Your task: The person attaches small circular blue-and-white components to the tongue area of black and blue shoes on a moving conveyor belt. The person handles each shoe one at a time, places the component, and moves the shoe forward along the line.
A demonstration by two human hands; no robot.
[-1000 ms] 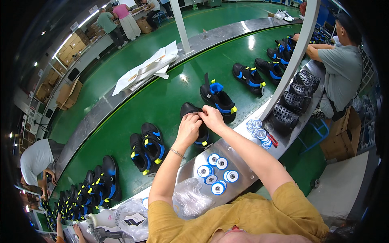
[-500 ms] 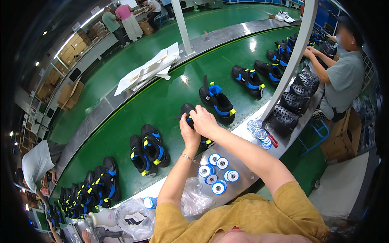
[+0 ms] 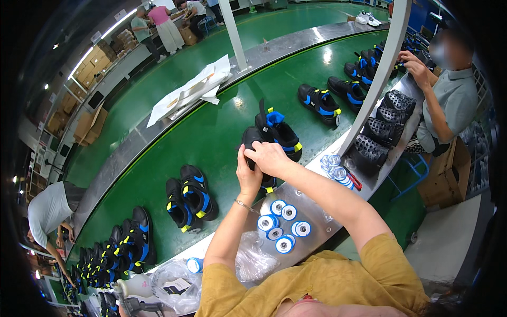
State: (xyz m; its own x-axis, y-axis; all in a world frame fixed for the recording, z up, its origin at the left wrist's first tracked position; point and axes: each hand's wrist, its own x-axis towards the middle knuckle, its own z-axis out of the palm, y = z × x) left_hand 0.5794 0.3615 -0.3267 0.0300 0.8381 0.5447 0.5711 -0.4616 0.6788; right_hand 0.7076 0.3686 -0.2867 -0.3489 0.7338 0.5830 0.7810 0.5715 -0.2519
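A black shoe (image 3: 252,137) with blue and yellow trim is between my hands, above the near side of the green belt. My left hand (image 3: 247,174) is closed round its left side. My right hand (image 3: 269,159) lies over its top with the fingers bent against it, so they hide most of the upper. Right beside it, a matching shoe (image 3: 285,138) stands on the belt with its strap sticking up and blue lining showing. Nearer me, on the metal ledge, several round blue-and-white discs (image 3: 285,244) lie together.
A pair of shoes (image 3: 191,198) stands left on the belt (image 3: 174,140), with a longer row (image 3: 119,245) beyond. More blue-rimmed discs (image 3: 334,168), red-handled tool (image 3: 354,180) and black perforated pieces (image 3: 369,150) lie right. A white post (image 3: 376,84) rises there; a co-worker (image 3: 449,100) sits beyond.
The held shoe has shifted slightly up and right, now overlapping the neighbouring shoe, and more of its toe shows. My hands stay on it. The co-worker at right has raised their hands.
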